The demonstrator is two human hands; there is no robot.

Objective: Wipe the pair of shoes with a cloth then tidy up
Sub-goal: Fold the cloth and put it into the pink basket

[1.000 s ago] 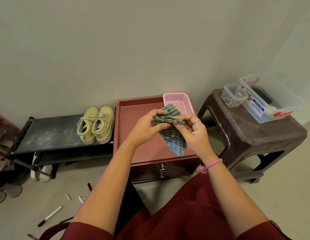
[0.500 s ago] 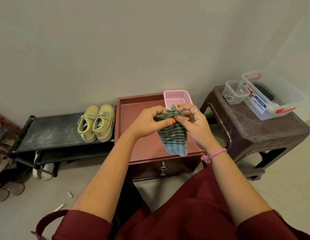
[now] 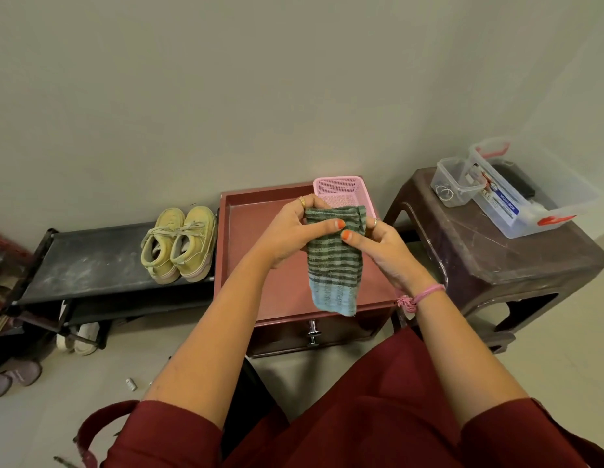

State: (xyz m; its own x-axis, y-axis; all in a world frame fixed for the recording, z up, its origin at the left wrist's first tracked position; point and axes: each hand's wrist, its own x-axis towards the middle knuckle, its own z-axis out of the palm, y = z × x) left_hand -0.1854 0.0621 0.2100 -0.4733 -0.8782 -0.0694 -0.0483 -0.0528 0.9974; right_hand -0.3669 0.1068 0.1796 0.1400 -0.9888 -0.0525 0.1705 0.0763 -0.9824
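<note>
A green striped cloth (image 3: 334, 265) with a pale blue lower edge hangs folded over the red drawer unit (image 3: 246, 238). My left hand (image 3: 290, 231) pinches its upper left part and my right hand (image 3: 381, 248) pinches its upper right part, thumbs in front. The pair of yellow lace-up shoes (image 3: 179, 243) stands side by side on the right end of the black shoe rack (image 3: 91, 261), to the left of my hands and apart from them.
A pink mesh basket (image 3: 341, 192) sits at the drawer unit's back right corner. A brown plastic stool (image 3: 503, 265) on the right carries two clear containers (image 3: 523, 194). More footwear (image 3: 74, 339) lies under the rack, and small bits lie on the floor (image 3: 131, 383).
The bunched cloth has been spread flatter and wider between both hands, and it hangs straighter. The hands have shifted slightly up toward the basket.
</note>
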